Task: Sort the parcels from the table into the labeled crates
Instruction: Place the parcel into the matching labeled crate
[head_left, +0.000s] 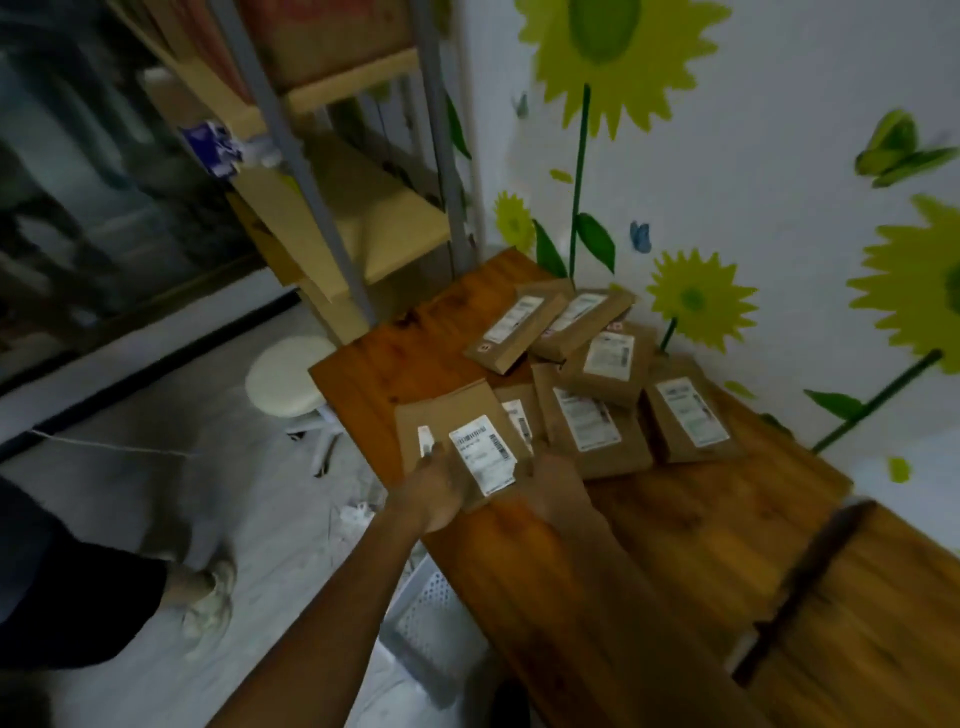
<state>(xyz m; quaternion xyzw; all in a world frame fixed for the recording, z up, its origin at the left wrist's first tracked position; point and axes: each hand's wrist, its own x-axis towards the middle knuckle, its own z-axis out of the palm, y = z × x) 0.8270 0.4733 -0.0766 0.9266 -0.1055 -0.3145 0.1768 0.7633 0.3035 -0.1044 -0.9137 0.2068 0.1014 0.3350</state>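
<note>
A flat brown parcel (457, 421) with a white label lies near the left front edge of the wooden table (675, 519). My left hand (434, 491) grips its near left side, thumb on top. My right hand (556, 486) holds its near right edge. Several more brown labelled parcels (587, 364) lie in a loose heap behind it, toward the wall. A white perforated crate (431, 623) shows partly below the table's left edge, under my left forearm; no label on it is visible.
A white round stool (285, 379) stands left of the table. A metal and wood shelf rack (337, 197) rises behind the table's far left corner. Another person's leg and shoe (205, 603) are on the floor at left. A flower-painted wall bounds the right side.
</note>
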